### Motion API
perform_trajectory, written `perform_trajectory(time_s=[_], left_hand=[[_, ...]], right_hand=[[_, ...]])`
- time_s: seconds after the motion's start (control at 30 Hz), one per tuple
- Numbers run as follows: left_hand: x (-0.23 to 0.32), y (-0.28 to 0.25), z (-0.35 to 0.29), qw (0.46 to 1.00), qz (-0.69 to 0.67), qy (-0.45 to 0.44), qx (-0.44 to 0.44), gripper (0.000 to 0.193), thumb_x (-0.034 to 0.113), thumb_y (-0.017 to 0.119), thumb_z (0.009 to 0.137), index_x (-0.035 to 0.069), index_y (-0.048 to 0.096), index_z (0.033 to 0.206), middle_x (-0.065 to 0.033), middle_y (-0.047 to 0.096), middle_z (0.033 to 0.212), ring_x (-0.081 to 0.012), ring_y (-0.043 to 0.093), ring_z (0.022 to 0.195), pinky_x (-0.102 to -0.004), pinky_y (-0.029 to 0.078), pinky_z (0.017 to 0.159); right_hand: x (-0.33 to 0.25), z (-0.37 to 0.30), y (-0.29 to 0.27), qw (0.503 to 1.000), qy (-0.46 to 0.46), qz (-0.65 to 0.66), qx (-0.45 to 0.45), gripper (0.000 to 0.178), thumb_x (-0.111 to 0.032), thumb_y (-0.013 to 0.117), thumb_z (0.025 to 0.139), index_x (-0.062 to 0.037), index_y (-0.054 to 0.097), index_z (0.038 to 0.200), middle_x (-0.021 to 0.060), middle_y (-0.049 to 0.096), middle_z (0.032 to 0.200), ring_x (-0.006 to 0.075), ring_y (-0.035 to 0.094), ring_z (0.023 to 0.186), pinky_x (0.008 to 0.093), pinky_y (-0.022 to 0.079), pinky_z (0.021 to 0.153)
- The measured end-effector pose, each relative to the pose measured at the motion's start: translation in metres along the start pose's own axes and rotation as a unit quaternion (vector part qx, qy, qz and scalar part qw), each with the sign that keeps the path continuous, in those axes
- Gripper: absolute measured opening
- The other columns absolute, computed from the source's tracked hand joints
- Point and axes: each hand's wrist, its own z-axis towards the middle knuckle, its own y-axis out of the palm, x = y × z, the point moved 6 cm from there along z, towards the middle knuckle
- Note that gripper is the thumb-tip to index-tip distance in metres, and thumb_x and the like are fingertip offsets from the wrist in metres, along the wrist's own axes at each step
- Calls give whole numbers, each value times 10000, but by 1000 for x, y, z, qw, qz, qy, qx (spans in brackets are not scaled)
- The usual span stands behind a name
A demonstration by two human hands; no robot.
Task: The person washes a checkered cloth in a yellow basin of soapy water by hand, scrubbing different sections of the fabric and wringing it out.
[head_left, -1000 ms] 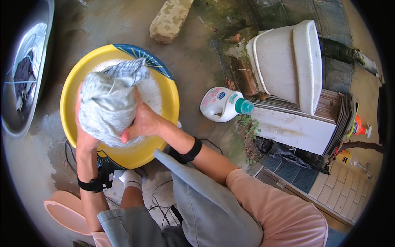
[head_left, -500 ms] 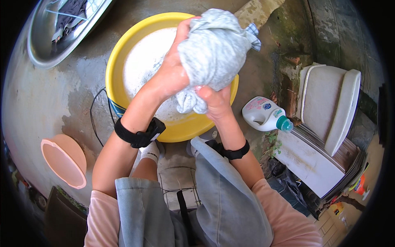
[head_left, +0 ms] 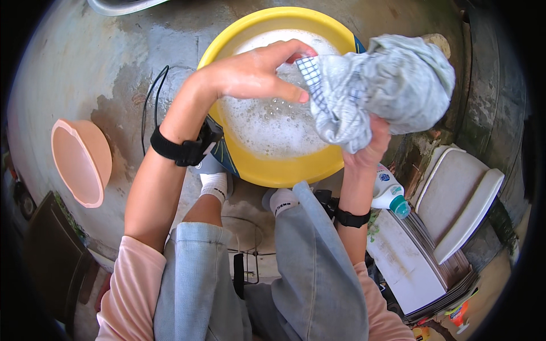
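A wet, light grey garment with blue-and-white checked trim is bunched up above the right side of a yellow basin. My right hand grips it from below, its fingers mostly hidden by the cloth. Thumb and fingers spread apart, my left hand reaches over the basin beside the garment's checked edge. Its fingertips are at that edge; whether they touch it I cannot tell. White suds float on the water in the basin.
A white detergent bottle with a green cap stands right of the basin, near a white board and a pale plastic piece. At the left are a peach-coloured tub and a black cable. A metal basin's rim shows at the top.
The garment has moved right, held by my right hand. My left hand has come off its bunched body and opened. The view has shifted, so the metal basin is mostly out of sight.
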Motion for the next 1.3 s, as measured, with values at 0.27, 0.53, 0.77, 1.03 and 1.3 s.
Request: perform_trajectory(time_s=[0.27,0.53,0.77,1.03,1.3], left_hand=[[0,74,-4,956,-256,28,-140,940,505,782,784,12,344,1454,-147,498,1375,-236,489,1262,-356,416,1043],[47,75,13,763,-625,120,111,732,267,818,763,-18,474,1344,-123,593,1256,-220,546,1188,-364,439,1024],[23,53,12,772,-621,48,126,578,195,750,840,27,486,1326,-75,616,1218,-195,584,1137,-362,477,983],[-13,35,4,833,-529,4,161,586,96,670,774,1,503,1329,-88,632,1170,-182,605,1061,-312,504,916],[-10,20,4,916,-395,42,61,925,42,758,644,70,377,1487,-80,523,1391,-173,489,1269,-296,366,1089]], right_hand=[[-50,9,36,995,-39,87,-16,582,-376,593,884,-57,488,1360,105,562,1346,280,532,1253,451,370,1115],[-23,-7,44,989,23,137,-49,496,-379,550,913,-65,542,1297,96,631,1228,231,625,1105,387,488,977],[2,-16,43,998,49,27,-7,532,-265,624,872,5,504,1314,124,618,1230,249,619,1112,397,512,952],[17,-32,55,970,207,-113,-53,629,-88,655,801,29,430,1376,143,582,1264,246,626,1100,374,534,926],[49,-37,42,923,326,-180,-99,566,2,637,790,31,481,1333,125,608,1221,211,622,1087,337,536,887]])
